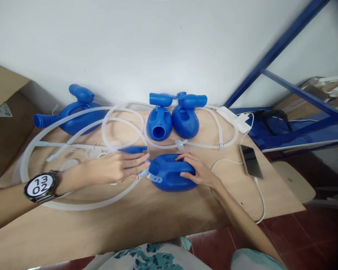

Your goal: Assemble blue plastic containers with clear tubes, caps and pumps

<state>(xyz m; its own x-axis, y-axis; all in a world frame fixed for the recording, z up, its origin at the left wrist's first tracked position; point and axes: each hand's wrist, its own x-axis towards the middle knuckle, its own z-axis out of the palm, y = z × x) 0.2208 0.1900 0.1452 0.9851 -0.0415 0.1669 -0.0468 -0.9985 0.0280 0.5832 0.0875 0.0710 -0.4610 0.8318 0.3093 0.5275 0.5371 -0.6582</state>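
A blue plastic urinal bottle (173, 182) lies on its side near the middle of the table, its mouth end toward the left. My right hand (193, 168) grips its right end, the fingers curled over the top by the handle. My left hand (126, 165) is stretched out flat, its fingertips pressing at the mouth end, where a translucent cap with a holed strap (155, 177) shows. The fingers hide most of that cap. Just behind my left hand lies a blue spout piece (133, 149), partly covered.
Translucent hoses (81, 206) loop across the table's left half and back. Blue bottles (159, 123) with spout pieces on top stand behind, another (79, 125) at back left. On the right are a phone (250, 161), cables and a power strip (233, 119). A cardboard box (8, 131) borders the left.
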